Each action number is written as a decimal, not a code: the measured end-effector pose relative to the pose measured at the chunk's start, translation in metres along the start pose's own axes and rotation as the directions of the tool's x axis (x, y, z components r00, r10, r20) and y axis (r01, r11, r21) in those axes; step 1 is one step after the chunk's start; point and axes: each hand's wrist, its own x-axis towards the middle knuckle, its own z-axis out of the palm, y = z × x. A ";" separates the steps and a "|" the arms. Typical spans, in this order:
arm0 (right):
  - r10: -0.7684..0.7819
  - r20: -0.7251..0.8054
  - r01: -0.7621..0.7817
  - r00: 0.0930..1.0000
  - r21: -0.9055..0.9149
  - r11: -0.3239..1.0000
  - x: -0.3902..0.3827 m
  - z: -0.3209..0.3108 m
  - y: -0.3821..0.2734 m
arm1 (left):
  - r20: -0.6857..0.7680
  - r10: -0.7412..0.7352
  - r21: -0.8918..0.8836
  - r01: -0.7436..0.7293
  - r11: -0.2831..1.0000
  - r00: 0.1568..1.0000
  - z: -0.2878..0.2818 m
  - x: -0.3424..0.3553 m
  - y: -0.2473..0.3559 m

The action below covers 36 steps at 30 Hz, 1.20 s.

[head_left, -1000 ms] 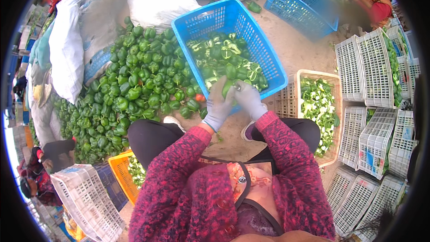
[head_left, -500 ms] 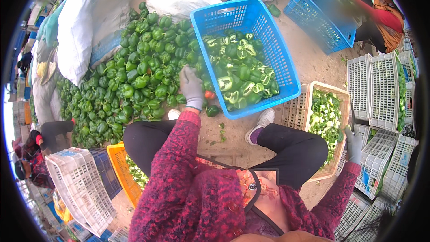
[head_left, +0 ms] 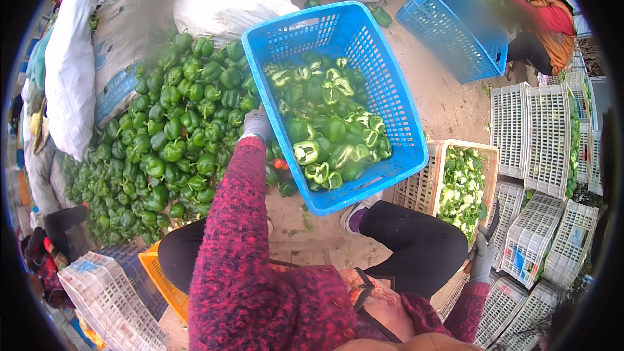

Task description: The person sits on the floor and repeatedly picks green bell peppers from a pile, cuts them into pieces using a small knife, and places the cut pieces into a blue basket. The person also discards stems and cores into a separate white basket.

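My left hand [head_left: 257, 123], in a pale grey glove, reaches to the left wall of a large blue crate [head_left: 395, 181], beside the heap of whole green peppers [head_left: 172, 130]. Its fingers are partly hidden against the heap and the crate, and I cannot tell whether they hold anything. Cut and halved green peppers [head_left: 331, 127] lie inside this crate. Low on the right, my gloved right hand [head_left: 482, 259] is closed around a dark, narrow knife [head_left: 494, 216] that points away from me. Beside it stands a beige crate [head_left: 431, 179] with chopped pepper pieces [head_left: 460, 185].
White sacks [head_left: 227, 3] lie behind the heap. Another blue crate [head_left: 448, 29] stands at the far right by a person [head_left: 549, 26] at work. Stacked white crates [head_left: 546, 140] line the right side. An orange crate [head_left: 162, 279] is by my left leg. A red piece [head_left: 280, 164] lies near the blue crate.
My left hand has reached farther forward along the blue crate's left wall. My right hand has moved lower and slightly left with the knife. The whole view has shifted.
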 end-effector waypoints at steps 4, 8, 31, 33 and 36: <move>-0.169 -0.036 0.168 0.985 -0.037 0.985 0.011 0.022 -0.074 | -0.094 0.089 -0.045 -0.094 0.995 0.992 -0.012 -0.021 -0.030; -0.390 0.143 0.360 0.910 0.199 0.912 0.007 0.075 -0.144 | -0.472 -0.177 -0.717 -0.259 0.647 0.864 -0.061 -0.087 -0.041; -0.616 0.540 0.749 0.574 -0.042 0.662 -0.116 0.278 -0.113 | -0.419 0.306 -0.742 -0.129 -0.658 0.855 -0.116 -0.322 0.135; -0.598 0.540 0.744 0.593 -0.082 0.664 -0.114 0.288 -0.114 | -0.395 0.217 -0.738 -0.169 -0.653 0.893 -0.111 -0.309 0.138; -0.558 0.564 0.729 0.609 -0.123 0.673 -0.108 0.302 -0.116 | -0.437 0.173 -0.744 -0.246 -0.622 0.883 -0.102 -0.294 0.141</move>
